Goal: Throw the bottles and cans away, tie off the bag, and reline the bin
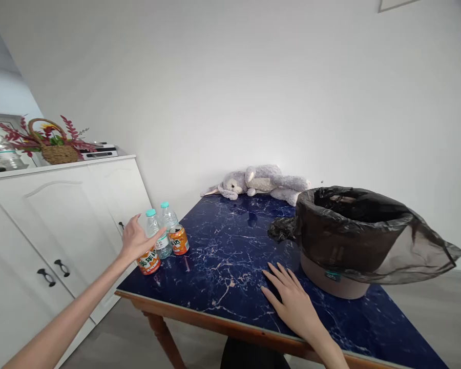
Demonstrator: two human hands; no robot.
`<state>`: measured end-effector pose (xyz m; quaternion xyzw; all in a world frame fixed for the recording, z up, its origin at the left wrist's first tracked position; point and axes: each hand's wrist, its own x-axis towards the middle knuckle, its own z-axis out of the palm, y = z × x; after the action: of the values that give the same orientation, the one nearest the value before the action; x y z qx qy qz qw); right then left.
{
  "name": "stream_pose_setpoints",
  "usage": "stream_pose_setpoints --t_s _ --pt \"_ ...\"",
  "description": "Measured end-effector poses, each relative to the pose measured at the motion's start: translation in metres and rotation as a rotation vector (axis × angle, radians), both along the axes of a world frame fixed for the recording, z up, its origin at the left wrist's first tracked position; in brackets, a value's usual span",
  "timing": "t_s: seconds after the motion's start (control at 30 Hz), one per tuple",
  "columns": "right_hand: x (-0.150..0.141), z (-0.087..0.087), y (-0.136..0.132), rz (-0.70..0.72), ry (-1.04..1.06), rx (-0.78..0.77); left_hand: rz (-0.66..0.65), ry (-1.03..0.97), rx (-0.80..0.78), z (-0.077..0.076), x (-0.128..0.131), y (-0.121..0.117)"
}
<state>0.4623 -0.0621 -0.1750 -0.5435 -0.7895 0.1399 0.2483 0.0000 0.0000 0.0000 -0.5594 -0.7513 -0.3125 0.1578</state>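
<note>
My left hand [137, 240] is just above an orange soda can [149, 262] at the table's left edge, thumb and fingers spread apart. The hand hides the top of that can, so I cannot tell whether it touches it. Beside it stand a clear plastic bottle [162, 241] with a teal cap, a second such bottle [169, 218] behind, and another orange can [179, 241]. Flat on the tabletop rests my right hand [288, 300], fingers extended, holding nothing. Right of it is a trash bin [334, 282] lined with a black plastic bag [346, 241].
A grey plush rabbit [261, 182] lies along the far end of the blue marbled table [215, 277], against the wall. To the left stands a white cabinet [54, 215]. On its top are a flower basket [59, 152], a white box-like device [103, 151] and a clear bottle [2, 146].
</note>
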Motion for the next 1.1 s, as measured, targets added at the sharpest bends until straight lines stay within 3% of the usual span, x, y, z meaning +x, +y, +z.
stream_pose_setpoints --t_s 0.13,0.27,0.4,0.53,0.77,1.1 --pt "-0.001 0.002 -0.001 -0.002 -0.009 -0.021 0.028 -0.063 -0.038 0.006 -0.01 0.004" --pt "-0.001 0.001 -0.001 -0.004 0.001 -0.021 0.037 -0.094 -0.021 0.024 -0.013 0.017" --pt "-0.001 0.0 0.001 0.004 0.004 -0.039 0.005 0.128 0.034 0.049 -0.002 0.038" --pt "-0.001 -0.002 0.001 0.003 0.009 -0.023 0.042 0.395 -0.195 0.065 0.013 0.062" --pt "0.0 0.002 0.001 0.007 0.007 0.003 0.03 0.524 -0.413 0.061 0.027 0.088" --pt "0.0 0.011 -0.001 0.012 0.018 -0.021 0.039 0.587 -0.507 0.071 0.031 0.092"
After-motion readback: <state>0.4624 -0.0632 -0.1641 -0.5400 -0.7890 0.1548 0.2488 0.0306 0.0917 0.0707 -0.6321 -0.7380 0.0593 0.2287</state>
